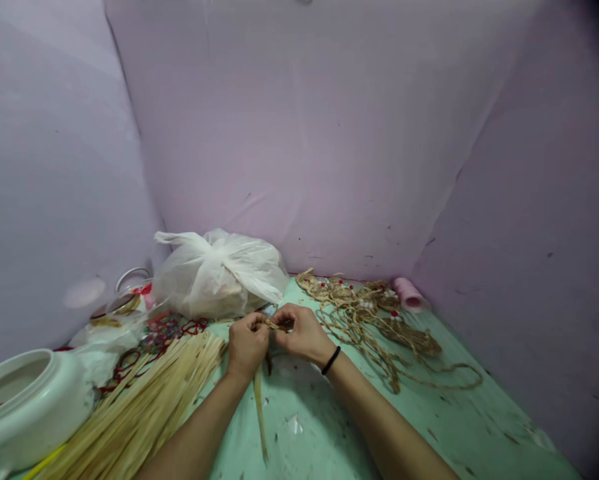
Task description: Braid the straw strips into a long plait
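Observation:
Near the middle of the green table, my left hand (248, 343) and my right hand (302, 333) meet with their fingertips almost touching. Both are closed in a pinch on a short length of twisted straw-coloured fibre (271, 325). One loose strip (260, 417) of the fibre hangs down below my left hand onto the table. A thin dark piece also shows just under the fingers, too small to name. My right wrist wears a black band (331, 360). The fingers hide most of the held fibre.
A bundle of pale dry strips (144, 407) lies left, beside a white pot (34, 400) and red cord (129, 360). Behind stands a tied white plastic bag (222, 273). Braided fibre cords (359, 333) with beads and a pink thread spool (409, 295) lie right, near the walls.

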Demonstrator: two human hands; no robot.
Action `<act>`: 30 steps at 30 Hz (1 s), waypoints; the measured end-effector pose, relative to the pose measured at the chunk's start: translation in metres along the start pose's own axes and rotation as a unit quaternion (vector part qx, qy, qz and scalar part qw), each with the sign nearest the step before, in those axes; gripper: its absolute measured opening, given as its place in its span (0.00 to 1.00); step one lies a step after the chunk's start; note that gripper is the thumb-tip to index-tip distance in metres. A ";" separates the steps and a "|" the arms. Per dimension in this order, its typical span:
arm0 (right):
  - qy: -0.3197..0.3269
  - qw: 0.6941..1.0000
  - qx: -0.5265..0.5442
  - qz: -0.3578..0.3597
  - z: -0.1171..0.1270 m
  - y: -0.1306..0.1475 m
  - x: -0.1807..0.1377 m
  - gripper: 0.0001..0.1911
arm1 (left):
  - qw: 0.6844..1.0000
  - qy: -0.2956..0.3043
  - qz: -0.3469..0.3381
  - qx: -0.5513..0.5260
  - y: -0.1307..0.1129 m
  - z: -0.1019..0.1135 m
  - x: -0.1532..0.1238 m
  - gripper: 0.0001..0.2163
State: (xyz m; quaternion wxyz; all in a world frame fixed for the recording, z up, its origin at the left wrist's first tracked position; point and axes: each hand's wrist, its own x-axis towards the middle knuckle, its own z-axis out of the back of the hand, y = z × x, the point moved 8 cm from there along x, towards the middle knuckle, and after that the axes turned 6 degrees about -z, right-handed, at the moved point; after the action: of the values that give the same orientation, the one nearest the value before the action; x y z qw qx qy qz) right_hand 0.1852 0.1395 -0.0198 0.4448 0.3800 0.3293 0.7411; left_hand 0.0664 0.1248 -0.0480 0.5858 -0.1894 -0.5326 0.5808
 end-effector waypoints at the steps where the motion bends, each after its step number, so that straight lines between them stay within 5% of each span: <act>1: -0.009 1.000 -0.022 0.007 0.002 0.002 -0.001 0.07 | 1.000 0.000 0.001 0.003 0.000 0.000 0.000 0.06; 13: -0.059 0.988 -0.133 -0.056 0.010 -0.024 0.000 0.08 | 0.992 0.108 -0.045 0.048 -0.008 -0.026 -0.008 0.08; 22: -0.090 0.968 -0.198 -0.128 0.016 -0.049 0.001 0.07 | 0.944 0.139 0.031 0.297 -0.011 -0.039 -0.013 0.11; 30: -0.122 0.962 -0.189 -0.152 0.022 -0.063 0.012 0.09 | 0.950 0.128 0.068 0.278 -0.007 -0.049 0.000 0.12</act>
State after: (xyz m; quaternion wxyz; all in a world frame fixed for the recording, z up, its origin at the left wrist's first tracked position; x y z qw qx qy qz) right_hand 0.2259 0.1779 -0.0579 0.6532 0.3215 0.1802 0.6615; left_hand 0.1114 0.1430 -0.0597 0.6371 -0.1277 -0.2569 0.7154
